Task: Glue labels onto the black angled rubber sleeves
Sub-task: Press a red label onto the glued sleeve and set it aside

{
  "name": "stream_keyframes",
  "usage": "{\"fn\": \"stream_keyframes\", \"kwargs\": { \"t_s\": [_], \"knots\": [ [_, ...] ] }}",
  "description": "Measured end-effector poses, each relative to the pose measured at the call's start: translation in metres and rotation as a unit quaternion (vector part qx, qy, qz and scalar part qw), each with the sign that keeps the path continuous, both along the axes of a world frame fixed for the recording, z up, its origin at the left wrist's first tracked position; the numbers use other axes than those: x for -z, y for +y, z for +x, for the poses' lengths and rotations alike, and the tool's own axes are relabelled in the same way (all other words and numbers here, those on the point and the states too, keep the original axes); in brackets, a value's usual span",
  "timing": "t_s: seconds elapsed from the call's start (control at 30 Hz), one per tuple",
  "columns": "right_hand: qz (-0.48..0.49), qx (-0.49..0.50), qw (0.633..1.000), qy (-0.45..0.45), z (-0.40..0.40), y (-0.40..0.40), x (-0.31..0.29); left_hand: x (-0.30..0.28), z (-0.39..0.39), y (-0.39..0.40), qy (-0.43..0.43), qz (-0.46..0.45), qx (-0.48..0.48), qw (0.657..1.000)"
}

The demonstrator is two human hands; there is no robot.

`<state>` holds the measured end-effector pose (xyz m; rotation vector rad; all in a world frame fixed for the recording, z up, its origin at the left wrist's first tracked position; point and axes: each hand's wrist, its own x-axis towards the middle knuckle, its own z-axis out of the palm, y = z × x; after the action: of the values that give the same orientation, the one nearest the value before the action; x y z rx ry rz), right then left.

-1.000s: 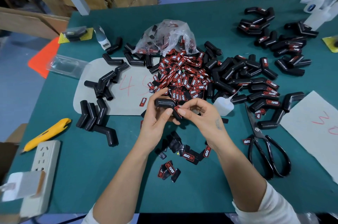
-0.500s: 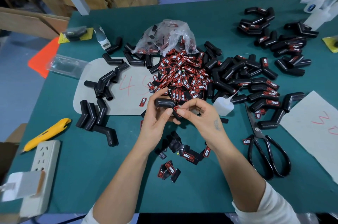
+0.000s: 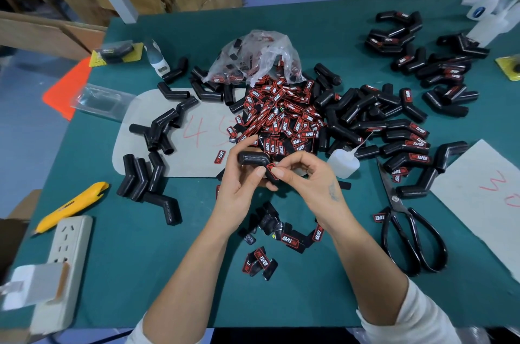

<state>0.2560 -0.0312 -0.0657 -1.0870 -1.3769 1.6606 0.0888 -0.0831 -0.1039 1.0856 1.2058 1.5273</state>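
Two hands over the green table [image 3: 323, 34], near the label pile [image 3: 284, 116]: left hand [image 3: 242, 183] grips one sleeve [image 3: 253, 159], right hand [image 3: 309, 183] pinches a label [image 3: 271, 169] onto its lower arm; next, I'd guess, press flat and align.

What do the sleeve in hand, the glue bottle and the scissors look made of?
Sleeve: matte black rubber by the look, ribbed at the bend, dull sheen. Glue bottle: translucent white, probably soft plastic, with a thin nozzle. Scissors: bare steel blades and pivot; glossy black loops, coating or paint, cannot tell.
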Motion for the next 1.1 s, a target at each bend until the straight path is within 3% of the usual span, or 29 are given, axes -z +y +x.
{"fn": "stream_keyframes", "kwargs": {
  "t_s": [1.1],
  "knots": [
    [-0.008, 0.012, 1.0, 0.016, -0.0018, 0.0011, 0.0054, 0.0004, 0.0, 0.0002, 0.002, 0.001, -0.001, 1.0]
  ]
}}
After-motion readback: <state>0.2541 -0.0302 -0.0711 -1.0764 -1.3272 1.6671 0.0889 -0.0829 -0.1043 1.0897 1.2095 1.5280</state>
